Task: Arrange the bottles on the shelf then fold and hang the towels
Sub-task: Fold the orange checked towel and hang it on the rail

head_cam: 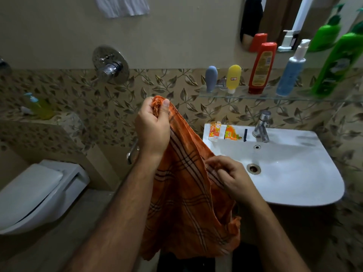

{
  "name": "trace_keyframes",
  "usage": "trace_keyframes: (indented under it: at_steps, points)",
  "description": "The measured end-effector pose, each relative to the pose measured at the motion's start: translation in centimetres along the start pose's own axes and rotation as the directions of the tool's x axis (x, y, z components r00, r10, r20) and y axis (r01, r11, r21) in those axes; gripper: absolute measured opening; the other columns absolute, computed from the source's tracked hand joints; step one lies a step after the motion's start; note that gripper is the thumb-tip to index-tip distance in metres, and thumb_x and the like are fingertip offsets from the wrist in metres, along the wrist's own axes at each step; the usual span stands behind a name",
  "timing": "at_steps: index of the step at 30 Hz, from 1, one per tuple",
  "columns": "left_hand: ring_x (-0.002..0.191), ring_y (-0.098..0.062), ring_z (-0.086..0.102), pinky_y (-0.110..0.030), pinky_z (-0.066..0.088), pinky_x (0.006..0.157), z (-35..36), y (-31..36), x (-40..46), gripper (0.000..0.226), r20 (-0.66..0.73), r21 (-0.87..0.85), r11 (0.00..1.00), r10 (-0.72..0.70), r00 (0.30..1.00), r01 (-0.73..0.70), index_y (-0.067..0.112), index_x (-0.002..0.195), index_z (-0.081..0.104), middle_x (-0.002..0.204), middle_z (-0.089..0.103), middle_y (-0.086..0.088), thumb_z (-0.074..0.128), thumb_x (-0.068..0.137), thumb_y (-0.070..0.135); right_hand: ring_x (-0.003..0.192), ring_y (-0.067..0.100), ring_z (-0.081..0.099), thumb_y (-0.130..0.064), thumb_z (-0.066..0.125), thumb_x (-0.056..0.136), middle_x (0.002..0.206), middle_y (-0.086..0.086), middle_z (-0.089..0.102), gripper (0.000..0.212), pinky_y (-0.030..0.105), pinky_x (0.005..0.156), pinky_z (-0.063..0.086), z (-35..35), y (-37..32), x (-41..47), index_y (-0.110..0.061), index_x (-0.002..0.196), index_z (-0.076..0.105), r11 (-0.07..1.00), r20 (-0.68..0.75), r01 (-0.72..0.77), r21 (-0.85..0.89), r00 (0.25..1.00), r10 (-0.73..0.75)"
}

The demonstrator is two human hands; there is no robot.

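In front of the leaf-patterned tiled wall, a white toilet sits low on the left with its lid down, and a white washbasin juts out on the right, its chrome tap standing at the back rim. Between them hangs the orange checked towel, held up in the air by both hands and drooping in loose folds down past the forearms. A glass shelf runs along the wall above the basin, under a mirror. On it stand five bottles in a row, rising in height toward the right: a grey bottle, a yellow bottle just beside it, a red bottle, a blue pump bottle, and a green bottle at the far right. A white towel hangs on the wall at the top edge. A round chrome shower mixer is fixed to the wall left of the shelf. The left hand is raised, its thumb and fingers pinched shut on the bunched top corner of the orange towel. The right hand is lower, over the basin's near edge, fingers closed on the towel's side hem. Small orange packets lie on the basin's back ledge.
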State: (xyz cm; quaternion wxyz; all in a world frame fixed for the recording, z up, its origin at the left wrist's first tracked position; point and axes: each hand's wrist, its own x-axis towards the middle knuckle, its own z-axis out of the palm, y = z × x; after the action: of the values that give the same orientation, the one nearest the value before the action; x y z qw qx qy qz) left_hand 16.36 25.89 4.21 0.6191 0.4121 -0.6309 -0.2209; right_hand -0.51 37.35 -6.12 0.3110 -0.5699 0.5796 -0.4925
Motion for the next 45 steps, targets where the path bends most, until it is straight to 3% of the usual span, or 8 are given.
trace_keyframes:
  at_steps: [5, 10, 16, 26, 34, 37, 41, 45]
  points:
    - [0.060, -0.010, 0.056, -0.028, 0.050, 0.057, 0.3, 0.9, -0.1, 0.022, 0.044, 0.012, 0.999, 0.040, 0.998, -0.041, 0.029, 0.075, 0.051, 0.067, 0.056, 0.009, 0.057, 0.096, 0.027, 0.087, 0.008, 0.068, -0.052, 0.064, 0.082, 0.089, -0.009, 0.073, 0.029, 0.029, 0.078, 0.055, 1.4, 0.1, 0.1, -0.027, 0.091, 0.075, 0.999, 0.120, -0.035, 0.024, 0.992, 0.032]
    - [0.060, -0.005, 0.054, -0.022, 0.047, 0.059, -0.3, -0.3, 0.3, 0.023, 0.038, 0.045, 0.998, 0.031, 0.999, -0.033, 0.031, 0.075, 0.051, 0.067, 0.055, 0.010, 0.058, 0.095, 0.026, 0.067, 0.008, 0.064, -0.029, 0.067, 0.091, 0.071, -0.009, 0.068, 0.018, 0.035, 0.062, 0.053, 1.9, 0.7, 0.3, -0.028, 0.073, 0.068, 0.997, 0.100, -0.031, -0.074, 0.994, 0.038]
    - [0.064, -0.012, 0.057, -0.027, 0.047, 0.058, -2.0, -4.1, 0.2, 0.016, 0.031, 0.198, 0.980, -0.023, 0.999, 0.016, 0.022, 0.082, 0.056, 0.069, 0.057, 0.010, 0.059, 0.095, 0.031, 0.074, 0.025, 0.065, -0.029, 0.058, 0.096, 0.077, 0.006, 0.069, 0.022, 0.043, 0.070, 0.051, -0.9, 0.5, -0.1, -0.020, 0.081, 0.072, 0.996, 0.143, -0.039, -0.081, 0.988, 0.051]
    - [0.070, -0.016, 0.059, -0.024, 0.041, 0.058, -3.4, -6.8, -1.1, 0.017, 0.009, 0.314, 0.946, -0.089, 0.996, 0.082, 0.014, 0.089, 0.061, 0.077, 0.063, -0.001, 0.058, 0.095, 0.030, 0.068, 0.015, 0.057, -0.036, 0.047, 0.097, 0.070, 0.000, 0.060, 0.026, 0.044, 0.065, 0.046, -0.8, -1.1, -1.3, -0.021, 0.080, 0.058, 0.956, 0.162, 0.034, -0.291, 0.987, 0.014]
    - [0.075, -0.022, 0.063, -0.041, 0.055, 0.066, -4.3, -8.3, -1.8, 0.024, 0.004, 0.323, 0.940, -0.116, 0.993, 0.109, 0.016, 0.090, 0.062, 0.080, 0.066, -0.001, 0.055, 0.093, 0.039, 0.057, 0.018, 0.060, -0.029, 0.045, 0.103, 0.065, 0.010, 0.066, 0.005, 0.044, 0.062, 0.049, 0.3, -1.2, -1.9, -0.033, 0.099, 0.043, 0.922, 0.115, -0.074, -0.380, 0.985, 0.126]
    - [0.073, -0.020, 0.063, -0.041, 0.055, 0.066, -4.4, -8.5, -2.2, 0.023, 0.026, 0.313, 0.943, -0.130, 0.991, 0.116, 0.018, 0.089, 0.061, 0.078, 0.066, 0.001, 0.055, 0.093, 0.040, 0.068, 0.015, 0.063, -0.030, 0.045, 0.102, 0.073, 0.003, 0.068, 0.007, 0.040, 0.070, 0.050, 0.5, -1.2, -1.8, -0.030, 0.107, 0.050, 0.905, 0.081, -0.155, -0.396, 0.976, 0.203]
    - [0.071, -0.021, 0.062, -0.041, 0.054, 0.067, -5.0, -9.4, -2.9, 0.022, 0.050, 0.309, 0.936, -0.193, 0.980, 0.169, 0.019, 0.085, 0.060, 0.075, 0.064, 0.001, 0.056, 0.093, 0.039, 0.079, 0.015, 0.062, -0.029, 0.053, 0.097, 0.077, -0.004, 0.066, 0.021, 0.041, 0.077, 0.050, 0.4, -0.9, -2.0, -0.026, 0.081, 0.066, 0.916, 0.073, -0.201, -0.347, 0.968, 0.240]
    - [0.072, -0.022, 0.061, -0.033, 0.049, 0.064, -5.6, -10.2, -3.6, 0.017, 0.084, 0.322, 0.918, -0.269, 0.959, 0.230, 0.020, 0.081, 0.059, 0.071, 0.060, 0.006, 0.058, 0.093, 0.033, 0.066, 0.009, 0.055, -0.021, 0.054, 0.096, 0.063, -0.013, 0.059, 0.028, 0.029, 0.062, 0.042, 1.0, -1.2, -2.0, -0.021, 0.071, 0.064, 0.928, -0.021, -0.286, -0.237, 0.957, 0.290]
